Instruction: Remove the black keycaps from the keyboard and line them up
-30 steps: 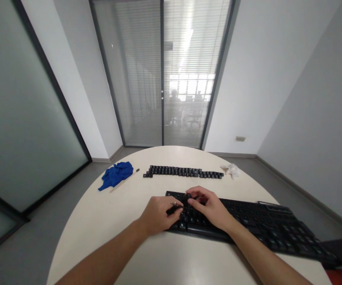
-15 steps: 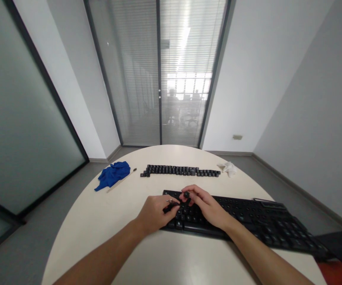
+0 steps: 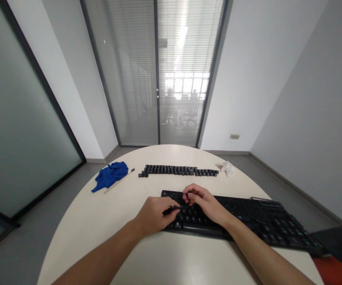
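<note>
A black keyboard (image 3: 242,213) lies across the near part of the round table, with many key spots on its upper left bare of caps. My left hand (image 3: 155,213) is closed around a small, dark, slim tool (image 3: 172,207) with a metallic glint, at the keyboard's left end; its exact kind is unclear. Over the upper left keys, my right hand (image 3: 203,201) has its fingertips pinched on a small black keycap (image 3: 188,194), mostly hidden by the fingers. Detached black keycaps (image 3: 171,170) stand in rows beyond the keyboard.
A crumpled blue cloth (image 3: 110,176) lies at the table's left, beside a thin wooden brush (image 3: 119,181) with a dark tip. Crumpled white tissue (image 3: 226,168) sits at the far right. A black and red chair (image 3: 337,247) stands past the right edge of the table (image 3: 99,229).
My right fingers have turned and closed a little, so less of the keycap shows. The left hand's tool has tilted slightly. The whole view has shifted a bit.
</note>
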{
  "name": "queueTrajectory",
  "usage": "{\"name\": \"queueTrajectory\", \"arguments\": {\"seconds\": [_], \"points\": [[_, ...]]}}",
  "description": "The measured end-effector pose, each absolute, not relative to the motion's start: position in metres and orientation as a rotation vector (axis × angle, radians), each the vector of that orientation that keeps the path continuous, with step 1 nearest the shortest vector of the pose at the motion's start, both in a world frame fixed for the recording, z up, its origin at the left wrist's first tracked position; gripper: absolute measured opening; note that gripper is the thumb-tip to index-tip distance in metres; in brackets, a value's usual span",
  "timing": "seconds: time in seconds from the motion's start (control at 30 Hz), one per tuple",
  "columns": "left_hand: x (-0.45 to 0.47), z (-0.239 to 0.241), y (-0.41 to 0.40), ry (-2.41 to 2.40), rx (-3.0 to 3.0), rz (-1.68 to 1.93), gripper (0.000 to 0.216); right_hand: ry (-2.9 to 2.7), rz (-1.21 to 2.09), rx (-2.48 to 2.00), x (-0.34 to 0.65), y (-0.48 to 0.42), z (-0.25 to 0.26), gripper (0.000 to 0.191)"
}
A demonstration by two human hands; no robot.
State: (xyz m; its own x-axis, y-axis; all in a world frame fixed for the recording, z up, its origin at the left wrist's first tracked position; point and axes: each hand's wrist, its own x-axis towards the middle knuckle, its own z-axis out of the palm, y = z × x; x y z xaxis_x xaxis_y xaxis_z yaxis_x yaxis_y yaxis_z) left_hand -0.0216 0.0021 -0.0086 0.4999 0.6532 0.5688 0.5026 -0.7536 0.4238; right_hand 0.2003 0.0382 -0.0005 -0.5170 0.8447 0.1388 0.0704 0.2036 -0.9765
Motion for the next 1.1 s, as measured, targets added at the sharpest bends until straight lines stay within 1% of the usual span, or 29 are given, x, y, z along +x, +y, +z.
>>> {"name": "queueTrajectory", "arguments": {"seconds": [0.17,0.3,0.5,0.73,0.97,1.1], "points": [[-0.027,-0.006,0.003,0.842,2.721,1.037,0.015,-1.791,1.390,-0.822,0.197,0.037,-0.005,0.029],[-0.034,0.002,0.002,0.767,2.802,0.863,0.017,-1.870,1.321,-0.873,0.194,0.034,-0.002,0.028],[-0.048,0.017,0.004,0.874,2.791,0.766,0.013,-2.123,0.912,-1.014,0.181,0.042,0.012,0.027],[-0.055,0.023,0.005,0.842,2.801,0.710,0.017,-2.359,0.461,-1.109,0.143,0.078,0.019,0.025],[-0.047,0.016,0.002,0.717,3.033,0.764,0.017,-2.533,0.175,-1.250,0.094,0.108,0.023,0.025],[-0.043,0.014,0.002,0.631,3.187,0.697,0.015,-2.554,0.123,-1.297,0.078,0.122,0.019,0.025]]}}
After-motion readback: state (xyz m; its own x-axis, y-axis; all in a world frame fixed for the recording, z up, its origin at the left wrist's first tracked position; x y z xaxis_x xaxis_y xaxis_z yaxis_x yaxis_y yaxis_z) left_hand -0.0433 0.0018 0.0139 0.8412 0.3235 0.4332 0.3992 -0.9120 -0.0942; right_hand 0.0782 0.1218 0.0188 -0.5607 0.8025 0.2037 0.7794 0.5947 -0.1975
